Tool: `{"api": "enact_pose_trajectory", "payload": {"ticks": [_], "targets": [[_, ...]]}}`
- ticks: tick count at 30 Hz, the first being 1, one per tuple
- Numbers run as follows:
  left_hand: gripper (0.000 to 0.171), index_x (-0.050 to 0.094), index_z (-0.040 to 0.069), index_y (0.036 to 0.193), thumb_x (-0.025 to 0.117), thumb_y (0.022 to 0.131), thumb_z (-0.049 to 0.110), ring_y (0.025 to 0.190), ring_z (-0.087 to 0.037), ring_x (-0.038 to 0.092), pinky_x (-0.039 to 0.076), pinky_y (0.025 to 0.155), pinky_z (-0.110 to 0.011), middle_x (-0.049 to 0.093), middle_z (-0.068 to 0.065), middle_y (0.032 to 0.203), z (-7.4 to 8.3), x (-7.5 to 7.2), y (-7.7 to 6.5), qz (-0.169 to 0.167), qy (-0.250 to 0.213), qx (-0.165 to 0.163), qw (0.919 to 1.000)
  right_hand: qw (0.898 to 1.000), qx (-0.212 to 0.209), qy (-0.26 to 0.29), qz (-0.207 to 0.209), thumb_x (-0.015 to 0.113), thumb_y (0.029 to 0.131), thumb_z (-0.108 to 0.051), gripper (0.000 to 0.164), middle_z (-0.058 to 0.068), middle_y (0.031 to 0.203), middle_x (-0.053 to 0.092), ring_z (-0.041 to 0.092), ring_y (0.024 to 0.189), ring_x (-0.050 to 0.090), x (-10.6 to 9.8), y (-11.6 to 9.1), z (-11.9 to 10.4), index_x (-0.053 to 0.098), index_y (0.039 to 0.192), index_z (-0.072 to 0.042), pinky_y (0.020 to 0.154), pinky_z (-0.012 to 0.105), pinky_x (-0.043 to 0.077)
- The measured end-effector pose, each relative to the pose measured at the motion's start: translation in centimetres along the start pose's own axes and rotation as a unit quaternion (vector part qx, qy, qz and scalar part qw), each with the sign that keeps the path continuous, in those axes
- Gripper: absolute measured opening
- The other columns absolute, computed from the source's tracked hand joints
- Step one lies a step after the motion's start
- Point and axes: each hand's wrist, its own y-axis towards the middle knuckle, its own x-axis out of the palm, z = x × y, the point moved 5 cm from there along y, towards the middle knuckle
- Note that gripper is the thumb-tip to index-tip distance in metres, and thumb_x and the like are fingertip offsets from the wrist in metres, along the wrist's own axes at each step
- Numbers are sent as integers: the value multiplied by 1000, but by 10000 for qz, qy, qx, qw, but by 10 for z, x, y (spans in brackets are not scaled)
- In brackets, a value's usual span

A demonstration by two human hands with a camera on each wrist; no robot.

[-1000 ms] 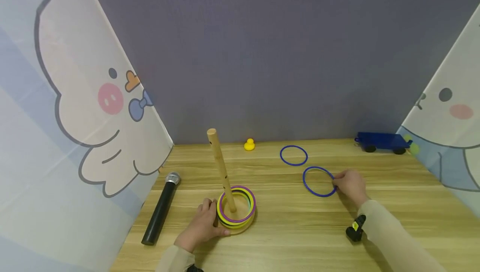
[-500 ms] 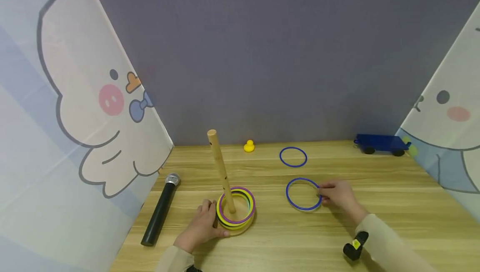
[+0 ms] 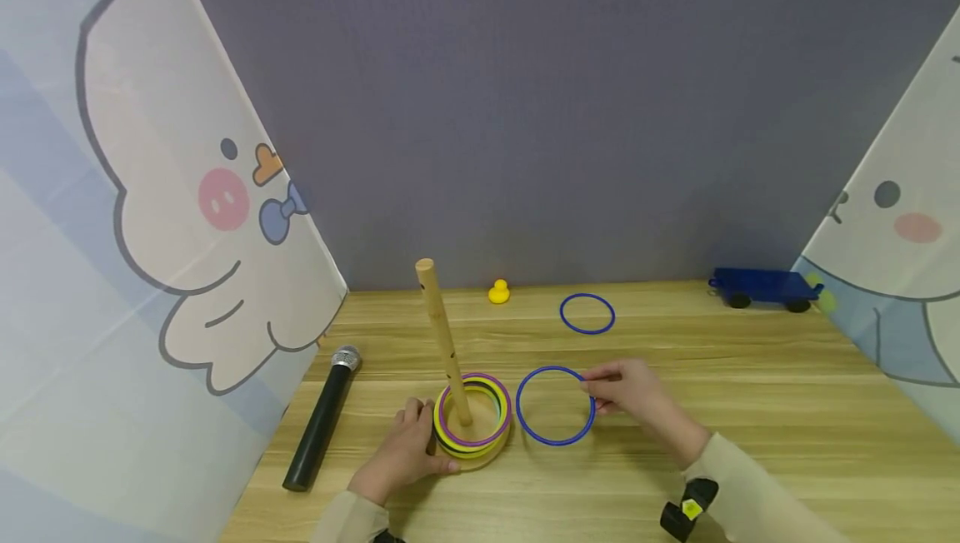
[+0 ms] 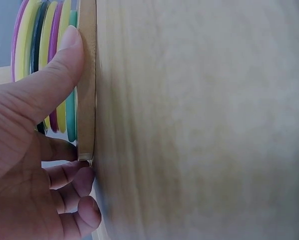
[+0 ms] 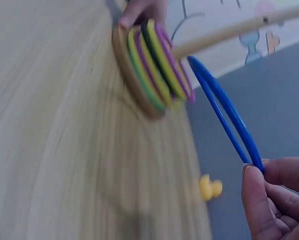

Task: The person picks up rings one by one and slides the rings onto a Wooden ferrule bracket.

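A wooden ring toss stand, with its upright peg [image 3: 442, 331] and round base [image 4: 86, 75], stands on the table left of centre. Yellow, purple, green and black rings [image 5: 154, 65] lie stacked around the peg on the base. My left hand [image 3: 401, 455] grips the base's left side, thumb at the near edge and fingers behind. Between thumb and fingers, my right hand [image 3: 630, 393] pinches the right edge of a blue ring [image 3: 553, 443]. That ring is held up in the air just right of the stacked rings, below the peg's top, with nothing through it.
Another blue ring [image 3: 587, 332] lies farther back on the table. At the back edge are a yellow rubber duck [image 3: 498, 292] and, far right, a blue toy wagon [image 3: 765, 285]. A black microphone [image 3: 322, 418] lies at the left, beside a cartoon-printed side wall [image 3: 172, 276].
My right hand has carried the blue ring leftward and nearer me, from close to the other blue ring to beside the stand. The left hand stays at the base.
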Motion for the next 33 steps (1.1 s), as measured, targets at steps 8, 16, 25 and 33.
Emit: {"api": "enact_pose_trajectory", "payload": {"ticks": [8,16,25,33], "targets": [[109,38,-14,139,86,65,49,109,-35,42,43,94,-54,40,-20,121,1,0,0,-14,19,20,10000,9966,-510,214,-607,69,90,-9,26,5,77,66,16,65,62,34,-3,-35,67,108,11,61,34,57],[108,38,-13,140,85,66,50,109,-34,41,43,94,-53,39,-19,122,-1,1,1,-36,21,-18,10000,9921,-866,382,-825,71,89,-10,27,7,79,67,17,65,62,50,-6,-72,68,107,10,61,31,57],[110,35,-12,143,85,66,50,107,-32,41,43,93,-52,39,-19,121,0,1,0,-93,44,-2,9999,9864,-1420,544,-626,71,87,-7,25,5,77,67,14,61,61,51,-19,-134,69,105,10,62,31,57],[108,37,-14,140,85,67,49,108,-35,41,43,93,-53,39,-20,121,0,1,0,-76,77,30,9999,9710,-2030,1234,-248,73,86,-5,22,8,84,71,15,62,63,52,-30,-187,70,105,7,61,33,57]]}}
